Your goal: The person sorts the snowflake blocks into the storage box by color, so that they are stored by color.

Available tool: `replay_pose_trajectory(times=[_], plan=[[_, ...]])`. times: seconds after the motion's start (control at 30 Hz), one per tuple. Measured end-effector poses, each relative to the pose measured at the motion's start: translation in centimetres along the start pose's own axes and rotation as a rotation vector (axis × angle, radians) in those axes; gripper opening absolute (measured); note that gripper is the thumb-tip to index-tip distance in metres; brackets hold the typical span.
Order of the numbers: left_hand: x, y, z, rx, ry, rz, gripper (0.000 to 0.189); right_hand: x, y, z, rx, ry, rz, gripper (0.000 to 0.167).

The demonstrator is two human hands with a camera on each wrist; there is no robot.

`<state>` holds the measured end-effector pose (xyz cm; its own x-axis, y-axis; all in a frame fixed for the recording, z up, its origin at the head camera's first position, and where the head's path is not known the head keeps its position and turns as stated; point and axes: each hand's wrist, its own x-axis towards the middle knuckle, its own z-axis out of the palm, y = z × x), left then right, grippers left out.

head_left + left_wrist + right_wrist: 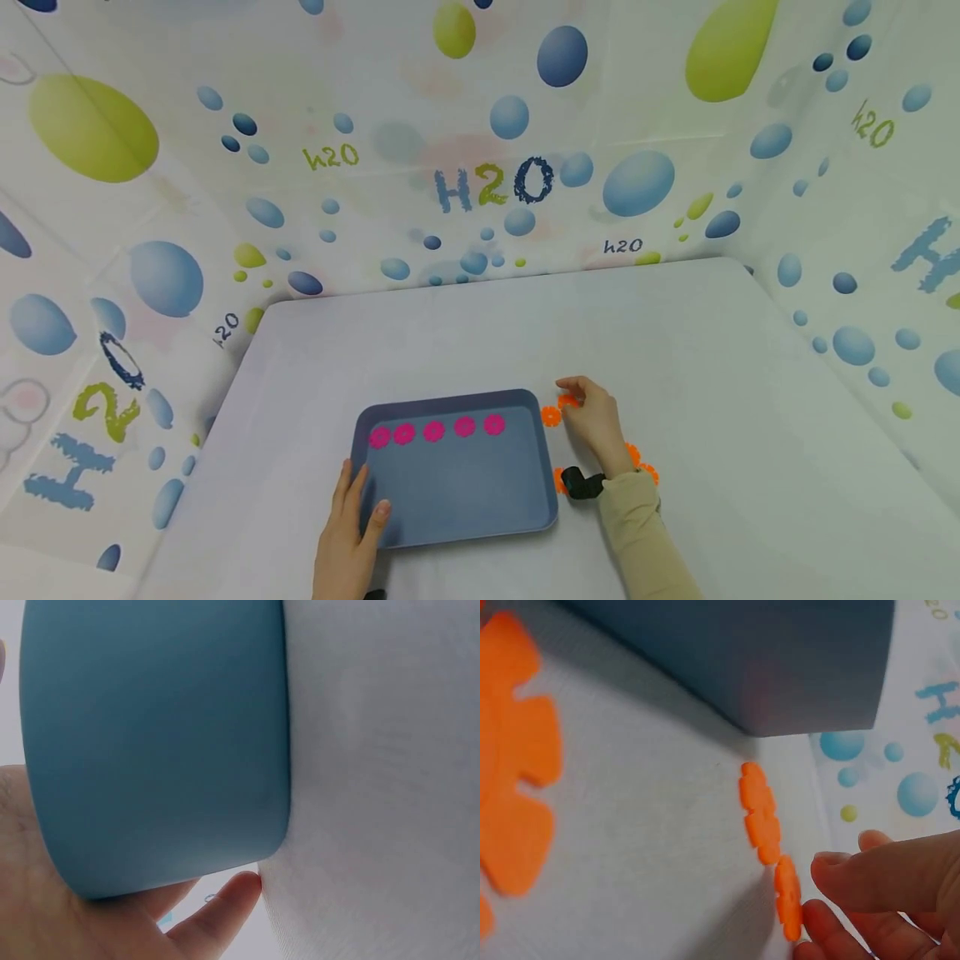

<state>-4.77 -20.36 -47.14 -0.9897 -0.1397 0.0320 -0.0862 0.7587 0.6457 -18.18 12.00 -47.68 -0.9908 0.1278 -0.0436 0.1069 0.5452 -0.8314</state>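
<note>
My left hand (348, 529) grips the near left corner of a blue-grey rectangular tray (465, 500), its thumb over the rim and its fingers along the outer wall. Part of that wall also shows in the left wrist view, where a fingertip (236, 889) meets the white surface. Inside the tray, a row of several pink flower-shaped discs (434, 431) lies along the far side. Beyond the tray's right wall my right hand (596, 421) reaches over an orange flower-shaped disc (787, 900). A finger touches its edge; the thumb stands apart from it.
Another orange disc (551, 416) lies beside the tray's far right corner. One more (559, 481) is partly hidden by the black wrist camera (581, 483), and others (649, 475) show beside the right forearm. A white cloth covers the table (487, 333); patterned curtains (375, 225) surround it.
</note>
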Motion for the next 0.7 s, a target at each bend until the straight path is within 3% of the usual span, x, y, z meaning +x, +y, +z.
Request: replay_pose_trajectory(times=[0.43, 0.7], plan=[[0.03, -0.04, 0.08, 0.001, -0.006, -0.013, 0.061, 0.24, 0.84, 0.51, -0.061, -0.004, -0.073, 0.052], [0.02, 0.03, 0.11, -0.002, -0.013, -0.018, 0.061, 0.02, 0.69, 0.0, -0.157, -0.009, -0.047, 0.043]])
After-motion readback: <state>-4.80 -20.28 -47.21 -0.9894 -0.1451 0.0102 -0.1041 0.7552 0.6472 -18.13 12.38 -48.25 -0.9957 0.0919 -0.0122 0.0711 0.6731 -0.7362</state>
